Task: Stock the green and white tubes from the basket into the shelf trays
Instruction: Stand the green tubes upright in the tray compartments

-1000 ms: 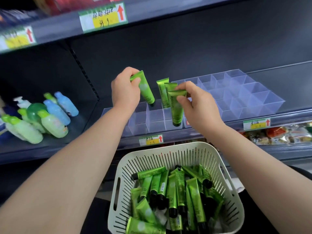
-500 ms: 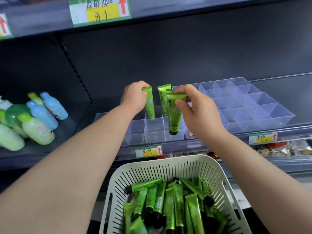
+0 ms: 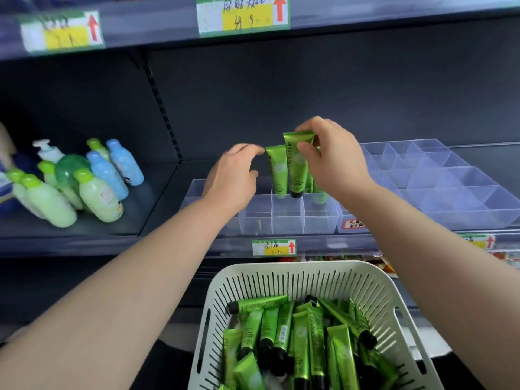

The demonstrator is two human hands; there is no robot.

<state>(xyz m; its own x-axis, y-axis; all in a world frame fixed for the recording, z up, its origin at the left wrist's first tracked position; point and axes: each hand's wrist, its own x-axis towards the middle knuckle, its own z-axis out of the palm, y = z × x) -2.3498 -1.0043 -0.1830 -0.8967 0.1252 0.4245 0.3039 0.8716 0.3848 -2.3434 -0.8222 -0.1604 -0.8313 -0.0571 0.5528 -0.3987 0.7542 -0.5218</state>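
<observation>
My right hand (image 3: pixel 334 161) pinches the crimped top of a green tube (image 3: pixel 295 167) and holds it cap-down over the clear shelf tray (image 3: pixel 256 218). Just left of it another green tube (image 3: pixel 278 173) stands upright in a tray compartment. My left hand (image 3: pixel 233 175) hovers beside that standing tube with fingers loose, a small gap between fingertips and tube. More green tubes stand behind my right hand, partly hidden. Below, a white slotted basket (image 3: pixel 225 288) holds several green tubes (image 3: pixel 306 342) with black caps.
A second clear divided tray (image 3: pixel 439 181) sits to the right on the same shelf. Green and blue bottles (image 3: pixel 92 178) lie on the left shelf section. Price labels (image 3: pixel 273 247) line the shelf edges. Another shelf runs overhead.
My left hand has let go of its tube, which now stands in the tray, and has drawn slightly left. My right hand still holds its tube, now closer to the standing one.
</observation>
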